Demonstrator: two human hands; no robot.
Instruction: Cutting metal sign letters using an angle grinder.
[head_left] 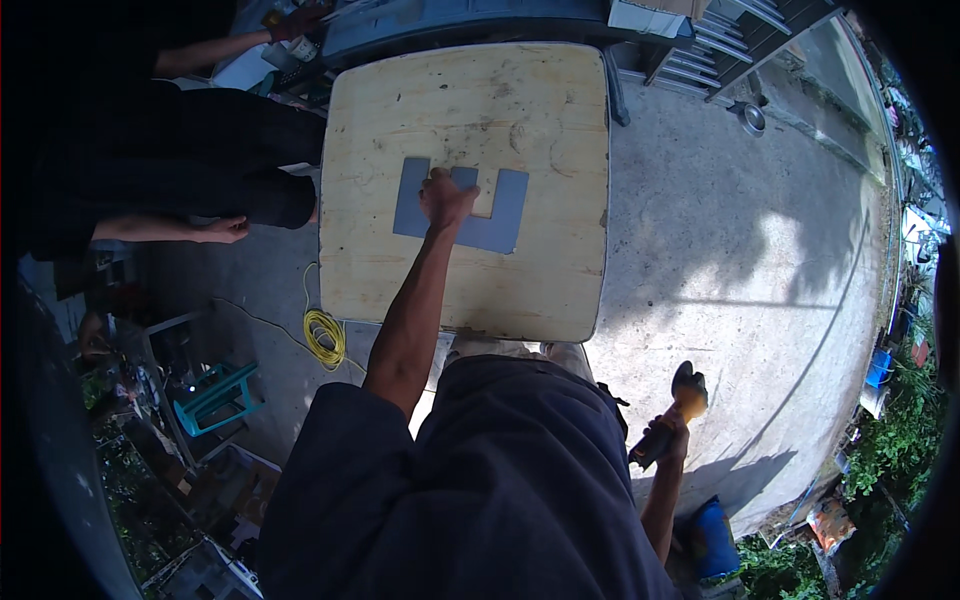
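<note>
Resting on a worn pale wooden square table (470, 290) is a flat grey board (505, 220), cut with two slots into three prongs. My left hand (447, 195) is on it, fingers curled closed around the part near the middle prong. Low at my right side, away from the table, my right hand (668, 432) grips a yellow and black hand power tool (688, 395), which looks like a grinder.
A co-worker in dark clothing (260, 140) stands at the table's left. Behind are a dark bench (390, 25) and leaning ladders (720, 50). A coiled yellow cord (325, 335) and teal stool (215, 400) lie left; a metal bowl (752, 118) sits right on the concrete.
</note>
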